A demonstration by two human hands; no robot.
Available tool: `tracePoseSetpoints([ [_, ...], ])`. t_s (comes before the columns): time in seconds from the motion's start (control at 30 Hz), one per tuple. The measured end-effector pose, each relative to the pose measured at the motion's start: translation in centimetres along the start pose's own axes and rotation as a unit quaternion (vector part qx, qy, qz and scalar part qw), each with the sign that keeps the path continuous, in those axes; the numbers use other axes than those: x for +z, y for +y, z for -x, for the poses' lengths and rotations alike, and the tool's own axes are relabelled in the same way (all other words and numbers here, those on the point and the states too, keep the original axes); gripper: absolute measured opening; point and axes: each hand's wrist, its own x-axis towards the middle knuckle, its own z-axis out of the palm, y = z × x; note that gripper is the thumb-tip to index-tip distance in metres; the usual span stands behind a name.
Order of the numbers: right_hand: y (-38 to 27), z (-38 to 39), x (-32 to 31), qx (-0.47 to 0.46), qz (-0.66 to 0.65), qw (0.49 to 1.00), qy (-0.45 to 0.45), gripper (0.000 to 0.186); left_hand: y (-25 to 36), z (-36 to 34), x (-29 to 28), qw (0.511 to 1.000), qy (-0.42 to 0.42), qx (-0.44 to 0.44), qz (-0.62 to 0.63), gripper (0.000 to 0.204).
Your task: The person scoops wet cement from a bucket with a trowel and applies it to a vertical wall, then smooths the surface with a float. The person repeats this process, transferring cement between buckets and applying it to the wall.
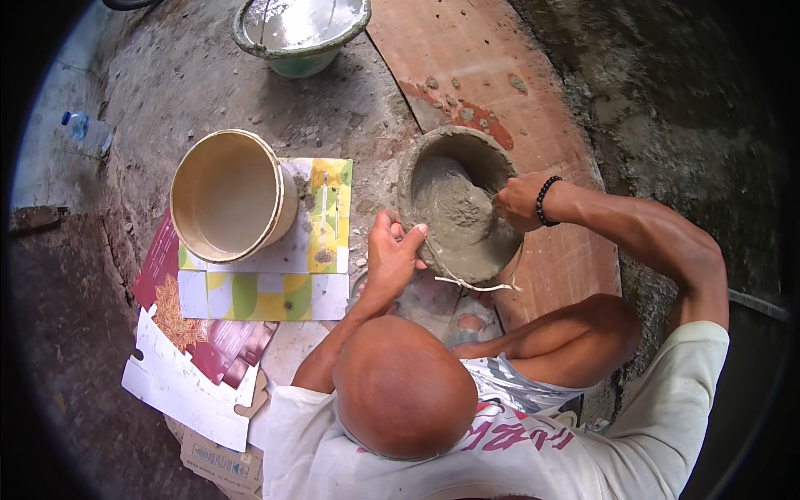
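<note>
A bucket (417,179) with a mud-caked rim stands tilted in front of me, partly full of wet grey cement mix (467,212). A pale cord (475,285) hangs over its near edge. On the bucket's left side, my left hand (393,254) grips the rim, thumb on top. My right hand (521,202), below a black bead bracelet (546,200), is closed inside the right part of the opening, close to the heaped mix. Whatever it holds is hidden by the fingers and the mix.
A cream bucket (287,196) stands on patterned cardboard (333,242) at left. At the far side is a green basin (304,65) of cloudy water. A brown board (575,262) with grey lumps lies at right. A plastic bottle (87,132) lies far left, cardboard scraps (187,387) nearer.
</note>
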Motion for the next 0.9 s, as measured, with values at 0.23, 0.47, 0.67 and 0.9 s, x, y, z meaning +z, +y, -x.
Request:
tracePoseSetpoints([
  [0.23,-3.1,0.9,2.8,0.058,-0.509,0.857,-0.061,0.034,-0.3,0.1,-0.8,0.999,-0.002,0.011,-0.036,0.03],
  [0.47,-3.6,0.2,7.0,0.028,-0.74,0.668,0.073,0.037,1.1,-1.2,-1.8,0.998,-0.027,0.02,-0.055,0.028],
  [0.67,-0.8,4.5,4.4,0.034,-0.282,0.903,0.323,0.041,0.9,-1.4,-3.2,0.999,-0.015,0.004,-0.051,0.028],
  [0.9,-2.1,2.9,2.6,0.122,-0.018,0.93,0.346,0.036,1.1,-1.1,-2.6,0.999,0.002,0.016,-0.04,0.026],
])
